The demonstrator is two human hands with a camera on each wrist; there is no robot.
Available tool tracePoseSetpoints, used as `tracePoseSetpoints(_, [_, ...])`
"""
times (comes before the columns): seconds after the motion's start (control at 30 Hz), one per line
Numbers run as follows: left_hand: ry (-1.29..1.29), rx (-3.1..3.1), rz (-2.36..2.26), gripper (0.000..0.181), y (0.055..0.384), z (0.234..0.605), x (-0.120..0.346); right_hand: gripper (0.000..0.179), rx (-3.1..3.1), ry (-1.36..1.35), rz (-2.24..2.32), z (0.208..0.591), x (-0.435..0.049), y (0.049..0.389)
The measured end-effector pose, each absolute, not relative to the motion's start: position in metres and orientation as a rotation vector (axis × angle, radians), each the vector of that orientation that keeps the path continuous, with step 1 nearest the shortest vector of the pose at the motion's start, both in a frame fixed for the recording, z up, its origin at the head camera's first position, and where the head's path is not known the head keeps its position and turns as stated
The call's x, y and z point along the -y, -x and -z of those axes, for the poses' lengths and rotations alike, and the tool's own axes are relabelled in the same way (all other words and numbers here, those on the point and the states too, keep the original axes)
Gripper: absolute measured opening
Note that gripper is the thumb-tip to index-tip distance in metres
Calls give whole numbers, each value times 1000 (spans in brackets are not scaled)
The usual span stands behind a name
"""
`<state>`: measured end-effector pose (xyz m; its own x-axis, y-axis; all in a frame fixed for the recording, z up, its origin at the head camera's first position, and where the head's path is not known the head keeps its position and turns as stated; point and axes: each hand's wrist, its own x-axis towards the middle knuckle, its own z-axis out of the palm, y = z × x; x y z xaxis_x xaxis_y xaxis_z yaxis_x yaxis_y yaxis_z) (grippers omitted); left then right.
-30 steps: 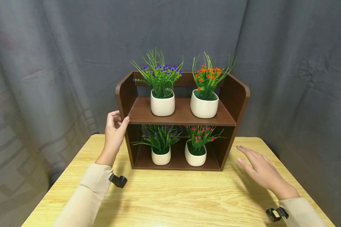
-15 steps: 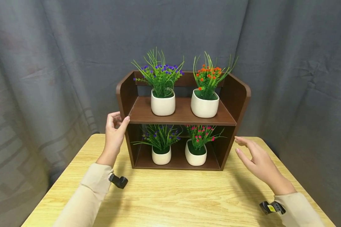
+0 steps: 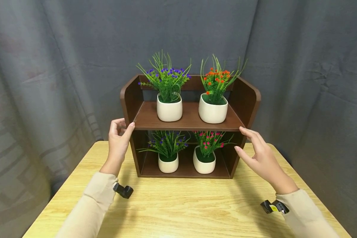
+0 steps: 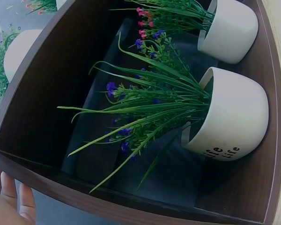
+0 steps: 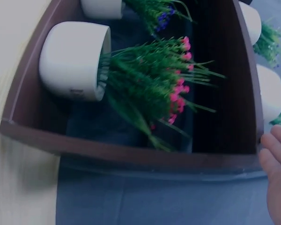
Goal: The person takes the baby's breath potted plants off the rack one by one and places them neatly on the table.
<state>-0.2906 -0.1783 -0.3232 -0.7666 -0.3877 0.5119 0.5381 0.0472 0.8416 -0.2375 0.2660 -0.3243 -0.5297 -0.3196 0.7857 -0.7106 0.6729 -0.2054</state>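
Note:
A dark brown two-tier wooden shelf (image 3: 190, 125) stands upright on the table. My left hand (image 3: 117, 143) grips its left side panel at mid-height, thumb on the front edge and fingers around the outer side. At the right panel, the fingertips of my right hand (image 3: 261, 160) reach the front edge with the fingers extended and the thumb apart; firm contact is unclear. White pots of purple flowers (image 3: 169, 110) and orange flowers (image 3: 212, 112) sit on the upper tier. Below are a purple-flowered pot (image 4: 239, 112) and a pink-flowered pot (image 5: 72, 61).
The light wooden table (image 3: 178, 205) extends in front of the shelf and to both sides. Grey curtains (image 3: 107, 43) hang behind and at the left and right. A black wrist camera (image 3: 123, 190) is strapped to my left sleeve, another camera (image 3: 274, 207) to the right.
My right hand has moved left and up from beside the shelf to its right front edge. The left hand keeps its hold, and the pots and shelf look unmoved.

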Motion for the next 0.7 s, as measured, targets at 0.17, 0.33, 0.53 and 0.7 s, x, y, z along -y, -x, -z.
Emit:
tracePoseSetpoints(0.17, [153, 1665, 1787, 21, 292, 325, 179, 78, 2158, -790, -710, 315, -255, 241])
tracePoseSetpoints(0.33, [159, 1655, 1793, 22, 292, 324, 179, 80, 2168, -783, -724, 305, -244, 245])
tracePoseSetpoints(0.53, [160, 1656, 1792, 22, 291, 324, 179, 80, 2170, -769, -816, 294, -236, 255])
tracePoseSetpoints(0.7, [165, 1663, 1789, 21, 291, 324, 178, 84, 2247, -732, -988, 282, -231, 262])
